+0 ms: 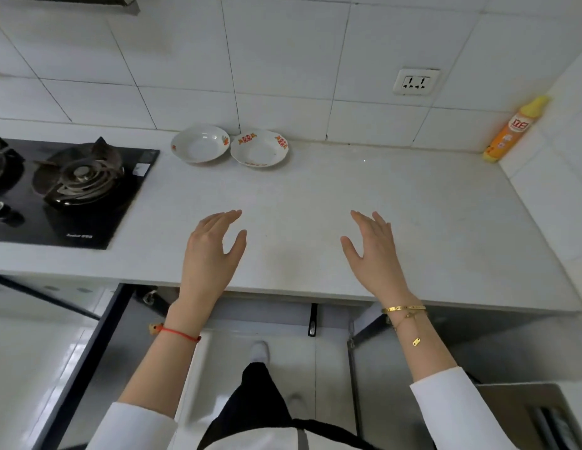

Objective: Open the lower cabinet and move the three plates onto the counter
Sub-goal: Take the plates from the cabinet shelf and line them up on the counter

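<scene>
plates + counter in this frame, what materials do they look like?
Left plate and right plate: likely glazed ceramic or porcelain; glossy white, printed red-orange motifs on the rims. Melamine can't be ruled out. Counter: pale, smooth, matte slab with a thick front edge, probably engineered stone or solid surface.

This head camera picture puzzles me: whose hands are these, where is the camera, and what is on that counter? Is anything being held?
There is no machine here: a person wears one wide-angle camera on the head, looking down. The left hand and right hand hover open above the white counter, fingers spread, holding nothing. Two white plates with orange patterns sit side by side near the tiled wall. A gas stove is at the left, and a yellow bottle stands in the far right corner. Below the counter edge, cabinet doors appear open.
</scene>
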Motion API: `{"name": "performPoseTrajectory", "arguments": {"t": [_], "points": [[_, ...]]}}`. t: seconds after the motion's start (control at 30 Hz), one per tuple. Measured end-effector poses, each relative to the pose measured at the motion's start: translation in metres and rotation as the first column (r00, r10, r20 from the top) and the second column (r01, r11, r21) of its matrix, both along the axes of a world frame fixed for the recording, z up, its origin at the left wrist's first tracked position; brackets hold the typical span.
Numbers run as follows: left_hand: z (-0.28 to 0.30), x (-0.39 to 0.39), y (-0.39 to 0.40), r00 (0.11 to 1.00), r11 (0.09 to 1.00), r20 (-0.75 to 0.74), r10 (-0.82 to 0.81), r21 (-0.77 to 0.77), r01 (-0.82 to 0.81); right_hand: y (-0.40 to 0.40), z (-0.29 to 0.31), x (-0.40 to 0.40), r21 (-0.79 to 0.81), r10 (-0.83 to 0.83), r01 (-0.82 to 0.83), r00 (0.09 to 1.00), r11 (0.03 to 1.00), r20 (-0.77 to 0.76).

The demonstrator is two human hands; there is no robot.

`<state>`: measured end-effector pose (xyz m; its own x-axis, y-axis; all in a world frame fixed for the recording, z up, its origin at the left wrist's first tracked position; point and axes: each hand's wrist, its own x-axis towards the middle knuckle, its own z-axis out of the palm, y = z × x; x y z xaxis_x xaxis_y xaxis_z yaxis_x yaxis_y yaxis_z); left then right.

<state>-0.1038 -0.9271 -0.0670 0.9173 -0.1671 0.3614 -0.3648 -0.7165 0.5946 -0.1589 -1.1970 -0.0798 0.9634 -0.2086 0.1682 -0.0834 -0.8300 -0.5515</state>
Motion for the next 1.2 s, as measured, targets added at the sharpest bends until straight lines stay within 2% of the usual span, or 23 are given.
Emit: {"name": "performPoseTrajectory", "arguments": {"t": [0.43,0.87,1.2], "points": [[-0.002,-0.062,0.026,0.999,1.000,-0.054,0.006,0.013,-0.006,0.022,-0.007,-0.067,0.051,-0.039,0.041,0.998,0.998,-0.049],[-0.004,-0.096,0.063,0.992,0.997,-0.105,-0.068,0.033,0.072,0.066,-0.005,-0.118,0.056,-0.110,0.113,0.992,0.992,-0.063],[-0.028,-0.131,0.065,0.977,0.989,-0.183,-0.113,0.076,0.129,0.077,-0.037,-0.162,0.083,-0.163,0.173,0.980,0.981,-0.115]]}}
